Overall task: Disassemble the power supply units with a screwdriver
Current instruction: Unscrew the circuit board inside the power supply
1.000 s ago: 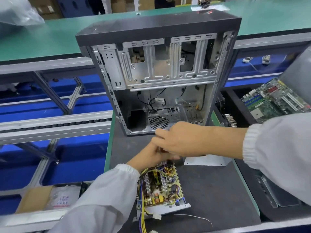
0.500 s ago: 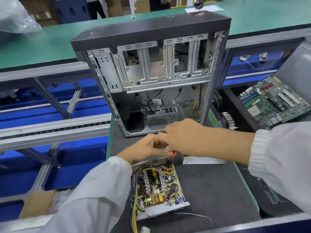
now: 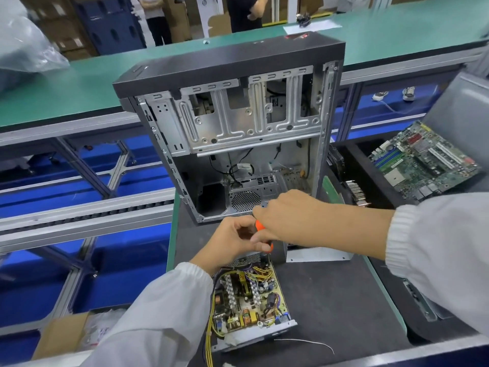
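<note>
While the PSU [image 3: 248,300] sits lidless on the counter [image 3: 330,300], both hands are on the screwdriver [image 3: 260,227] at its far edge.

Left to right: a cardboard box [image 3: 60,337] off the counter's edge, then the left hand [image 3: 232,238] with fingers curled by the orange handle, steadying it as far as I can tell. Right hand [image 3: 288,217] clenches the handle from above. Case [image 3: 232,123] stands gutted behind, motherboard [image 3: 423,162] far right. Cover's off, board still inside, so I'd guess about halfway.
</note>
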Available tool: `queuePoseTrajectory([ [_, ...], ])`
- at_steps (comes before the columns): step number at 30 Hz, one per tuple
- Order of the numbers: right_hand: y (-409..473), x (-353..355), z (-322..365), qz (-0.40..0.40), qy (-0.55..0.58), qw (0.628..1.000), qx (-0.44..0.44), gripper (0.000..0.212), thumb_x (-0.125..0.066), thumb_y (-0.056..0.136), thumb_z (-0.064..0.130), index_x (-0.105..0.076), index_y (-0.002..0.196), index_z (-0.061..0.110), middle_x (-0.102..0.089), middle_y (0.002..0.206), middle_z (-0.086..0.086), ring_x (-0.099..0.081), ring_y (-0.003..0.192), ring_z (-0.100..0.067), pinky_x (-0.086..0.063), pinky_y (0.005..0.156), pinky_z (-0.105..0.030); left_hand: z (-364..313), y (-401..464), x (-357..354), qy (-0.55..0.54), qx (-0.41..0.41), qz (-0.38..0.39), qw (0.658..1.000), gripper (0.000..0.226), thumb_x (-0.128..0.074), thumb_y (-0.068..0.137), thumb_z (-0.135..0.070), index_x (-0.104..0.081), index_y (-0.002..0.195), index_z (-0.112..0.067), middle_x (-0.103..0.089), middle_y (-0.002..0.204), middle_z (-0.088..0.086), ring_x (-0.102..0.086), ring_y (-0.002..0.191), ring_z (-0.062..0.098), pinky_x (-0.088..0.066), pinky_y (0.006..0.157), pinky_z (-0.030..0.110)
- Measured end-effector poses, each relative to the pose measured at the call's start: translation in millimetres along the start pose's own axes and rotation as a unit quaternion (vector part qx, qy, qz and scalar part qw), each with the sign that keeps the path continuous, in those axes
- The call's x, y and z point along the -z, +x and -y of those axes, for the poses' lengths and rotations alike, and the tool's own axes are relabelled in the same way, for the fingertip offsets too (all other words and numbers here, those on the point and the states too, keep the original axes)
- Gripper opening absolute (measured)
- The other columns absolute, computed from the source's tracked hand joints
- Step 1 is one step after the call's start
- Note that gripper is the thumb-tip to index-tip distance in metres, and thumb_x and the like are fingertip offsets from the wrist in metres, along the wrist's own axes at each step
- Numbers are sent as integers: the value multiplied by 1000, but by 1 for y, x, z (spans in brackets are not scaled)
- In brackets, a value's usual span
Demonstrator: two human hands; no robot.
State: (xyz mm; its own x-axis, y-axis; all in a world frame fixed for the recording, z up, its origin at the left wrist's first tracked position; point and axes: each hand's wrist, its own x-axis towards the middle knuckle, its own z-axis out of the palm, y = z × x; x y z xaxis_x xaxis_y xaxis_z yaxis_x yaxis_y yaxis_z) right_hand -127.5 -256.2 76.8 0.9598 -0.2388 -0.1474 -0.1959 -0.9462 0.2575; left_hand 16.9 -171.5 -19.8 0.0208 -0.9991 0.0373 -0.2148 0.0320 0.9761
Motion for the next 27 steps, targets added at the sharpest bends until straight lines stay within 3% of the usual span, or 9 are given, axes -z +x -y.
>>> queuePoseTrajectory([
  [3, 3, -1, 2, 41, 48, 998, 1, 47, -40, 96, 53, -46, 124, 15, -47, 77, -2, -46, 67, -19, -25, 47, -29, -8, 2, -3, -11, 0, 29, 1000, 35, -86, 67, -6, -70, 87, -30, -69, 79, -10, -65, 81, 8, -50, 79, 22],
  [5, 3, 1, -3, 73, 98, 992, 13, 41, -47, 97, 43, -46, 129, 17, -52, 91, -3, -50, 78, -18, -34, 54, -30, -19, 5, -2, -12, 9, 75, 997, 45, -79, 75, 0, -67, 91, -40, -65, 82, -16, -62, 86, 10, -48, 89, 28],
  [9, -4, 4, -12, 85, 105, 988, 75, 33, -52, 97, 24, -47, 129, 16, -47, 98, -4, -54, 94, -23, -49, 72, -39, -24, 10, 2, -14, 16, 145, 989, 28, -70, 87, -7, -68, 95, -33, -61, 89, 2, -56, 86, 31, -40, 86, 37],
  [13, -6, 9, -18, 69, 36, 988, 132, 37, -53, 96, 20, -40, 131, 22, -45, 109, -5, -47, 93, -21, -36, 61, -30, -20, 7, -2, -43, 51, 123, 990, 43, -68, 84, 6, -72, 112, -27, -72, 105, -4, -66, 101, 17, -52, 95, 35],
  [17, -9, 13, -22, 67, 87, 991, 73, 39, -63, 88, 43, -47, 113, 18, -45, 82, 3, -47, 65, -16, -25, 46, -24, -8, 2, -6, -5, 36, 48, 998, 30, -82, 71, -2, -75, 95, -19, -75, 92, 6, -69, 89, 22, -55, 89, 44],
  [19, -14, 11, -19, 10, 78, 996, 50, 53, -48, 87, 64, -50, 104, 14, -36, 68, 5, -37, 52, -12, -23, 43, -25, -3, -1, -8, 8, 28, -16, 999, 33, -88, 66, -9, -67, 91, -10, -72, 87, 11, -69, 82, 25, -57, 81, 46],
  [22, -14, 4, -5, -10, 53, 998, 19, 64, -29, 90, 69, -54, 103, 10, -43, 70, 1, -38, 53, -18, -24, 44, -29, 2, -3, -8, 25, 14, -61, 998, 42, -90, 64, -18, -60, 92, -8, -67, 87, 22, -64, 81, 41, -54, 77, 51],
  [25, -9, 4, 2, -43, 56, 997, -32, 63, -28, 90, 69, -51, 101, 11, -53, 78, -6, -44, 60, -24, -18, 44, -29, 1, -1, -9, 13, 9, -42, 999, 37, -89, 66, -14, -63, 92, -11, -69, 88, 15, -68, 83, 28, -56, 74, 35],
  [27, -4, 8, 6, -31, 64, 996, -47, 55, -33, 94, 61, -52, 103, 11, -52, 77, -4, -39, 61, -22, -23, 47, -29, 2, 0, -12, 23, 1, -35, 999, 35, -87, 68, -9, -65, 94, -5, -70, 90, 12, -69, 84, 16, -53, 73, 23],
])
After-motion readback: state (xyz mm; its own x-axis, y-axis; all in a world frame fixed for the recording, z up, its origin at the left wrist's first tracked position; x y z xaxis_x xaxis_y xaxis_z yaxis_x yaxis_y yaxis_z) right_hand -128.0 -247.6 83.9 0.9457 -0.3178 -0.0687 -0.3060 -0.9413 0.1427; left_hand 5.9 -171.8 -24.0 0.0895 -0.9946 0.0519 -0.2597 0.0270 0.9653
